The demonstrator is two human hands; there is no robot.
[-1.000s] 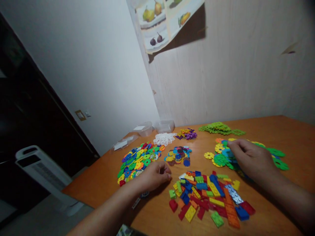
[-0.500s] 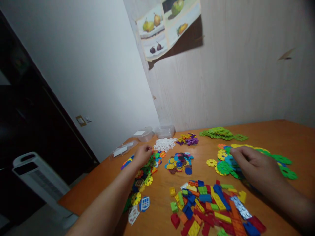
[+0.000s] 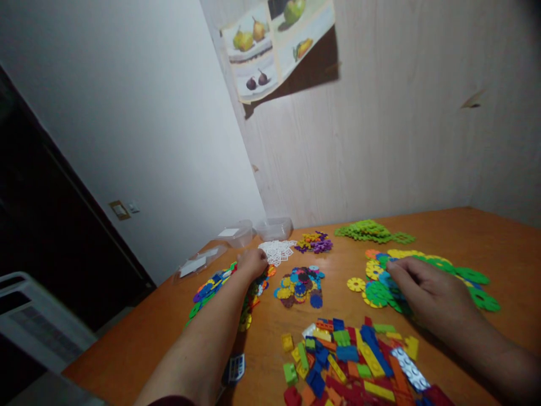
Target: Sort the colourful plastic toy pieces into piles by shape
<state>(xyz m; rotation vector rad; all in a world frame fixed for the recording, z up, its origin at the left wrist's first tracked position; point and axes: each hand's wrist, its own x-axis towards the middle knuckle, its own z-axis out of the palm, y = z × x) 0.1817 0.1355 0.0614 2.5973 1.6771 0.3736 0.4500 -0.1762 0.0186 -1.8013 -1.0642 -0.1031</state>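
My left hand (image 3: 252,263) reaches far across the orange table (image 3: 465,231), fingers curled shut at the near edge of a heap of white lattice pieces (image 3: 276,250); what it pinches is hidden. Its forearm lies over a heap of small multicoloured flower discs (image 3: 211,287). My right hand (image 3: 426,290) rests with bent fingers on a pile of large green, yellow and blue discs (image 3: 380,282); whether it grips one is not clear. In front of me lies a pile of coloured building bricks (image 3: 350,361).
A small round heap of coloured discs (image 3: 300,282) lies mid-table, with a purple-and-yellow heap (image 3: 315,242) and a green heap (image 3: 367,230) behind. Clear plastic tubs (image 3: 274,228) and lids (image 3: 198,262) stand by the wall. A white fan heater (image 3: 38,327) stands left of the table.
My left hand went from the near brick pile up over the flower discs to the white lattice pieces. The right hand stayed on the large discs. The view shifted left.
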